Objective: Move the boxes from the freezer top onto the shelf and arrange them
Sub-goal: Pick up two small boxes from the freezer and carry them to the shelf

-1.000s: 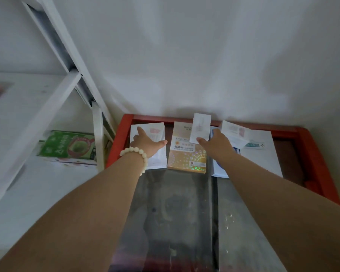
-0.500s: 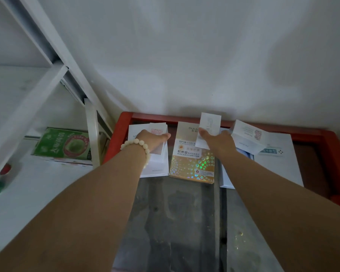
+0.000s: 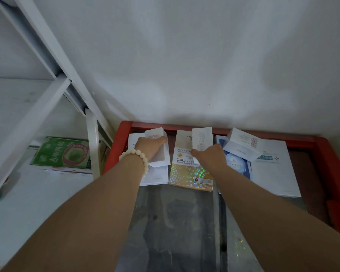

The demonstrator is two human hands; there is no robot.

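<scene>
Our left hand has curled its fingers round the pink-printed box and tipped it up off the freezer top (it lay flat a second ago); our right hand grips the slim white box; both look ready for the shelf.

The single wide-angle camera rides on my head, facing forward and tilted down, close over the freezer top, taking in the wall behind it and the shelf to my left.
</scene>
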